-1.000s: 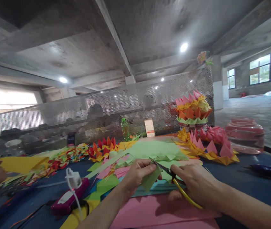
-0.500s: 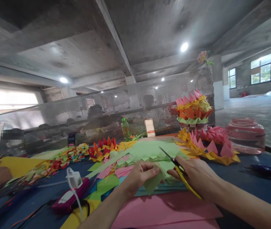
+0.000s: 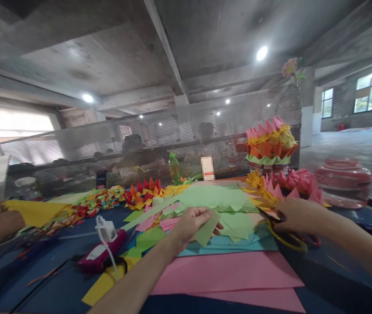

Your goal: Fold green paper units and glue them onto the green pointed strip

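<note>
Between the thumb and fingers of my left hand (image 3: 194,224) is a small folded piece of light green paper (image 3: 206,231), above the paper stacks. Off to the right, my right hand (image 3: 292,213) is closed around scissors (image 3: 287,244) with yellow handles, low over the table; its fingers partly cover them. Light green sheets (image 3: 215,196) and cut green pieces (image 3: 238,226) lie just beyond my left hand. Blue sheets (image 3: 238,246) and large pink sheets (image 3: 228,272) are stacked nearer to me.
A purple power strip (image 3: 102,253) with a white charger stands left. Another person's hand (image 3: 1,222) holds yellow paper (image 3: 38,212). Paper scraps (image 3: 99,203), a green bottle (image 3: 174,169), a tiered paper flower (image 3: 271,144) and a pink jar (image 3: 343,183) are farther back.
My right hand has moved right with the scissors, away from the left hand, and lowered them towards the table. My left hand still holds the green piece, slightly higher in view.
</note>
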